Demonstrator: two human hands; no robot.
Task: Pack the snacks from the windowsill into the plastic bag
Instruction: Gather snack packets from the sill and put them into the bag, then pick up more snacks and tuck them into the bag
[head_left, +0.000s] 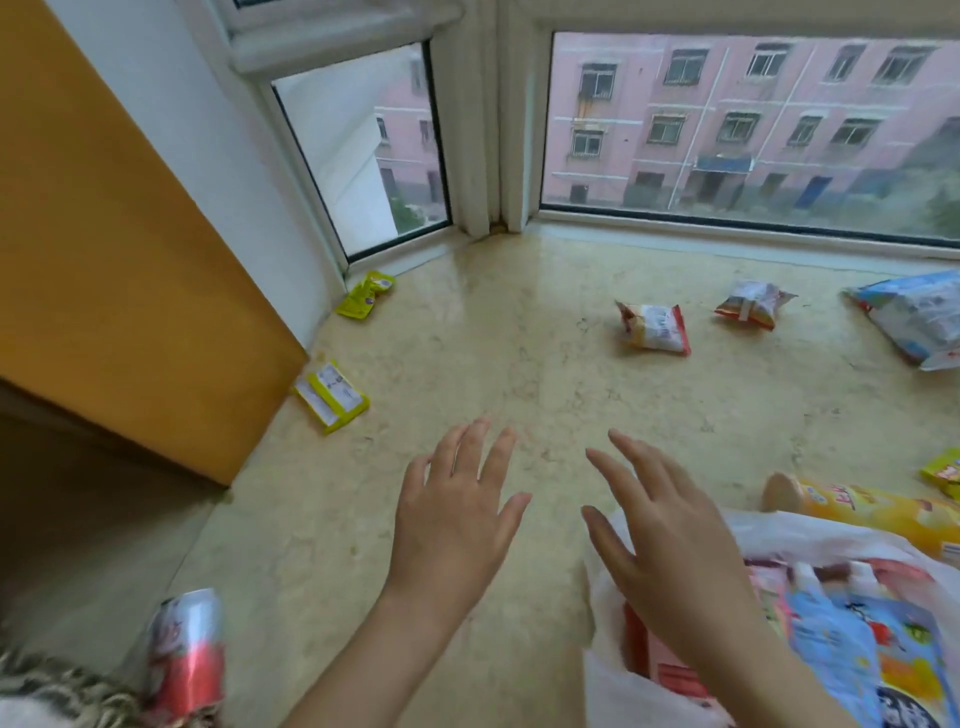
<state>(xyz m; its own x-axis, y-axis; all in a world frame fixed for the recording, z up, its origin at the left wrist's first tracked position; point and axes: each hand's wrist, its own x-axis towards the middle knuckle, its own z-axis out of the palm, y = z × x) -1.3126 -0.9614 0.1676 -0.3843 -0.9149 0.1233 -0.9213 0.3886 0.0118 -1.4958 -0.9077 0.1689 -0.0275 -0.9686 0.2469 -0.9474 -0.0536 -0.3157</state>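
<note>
Both hands hover over the marble windowsill (467, 364) with straight, spread fingers and hold nothing. My left hand (457, 514) is at centre. My right hand (670, 540) is above the mouth of the white plastic bag (613, 680) at lower right, which holds several colourful snack packs. Loose snacks lie on the sill: a yellow pack (332, 396) and a yellow-green pack (365, 294) at left, two red-and-white packs (655, 328) (753, 305) farther back, a large blue-and-white pack (917, 317) at right, a yellow chip tube (872, 512) beside the bag.
A small yellow pack (943, 472) shows at the right edge. A red-and-silver can (187, 654) lies at lower left beside a furry thing (47, 691). An orange panel (114, 270) bounds the sill on the left. Windows (727, 130) close the back.
</note>
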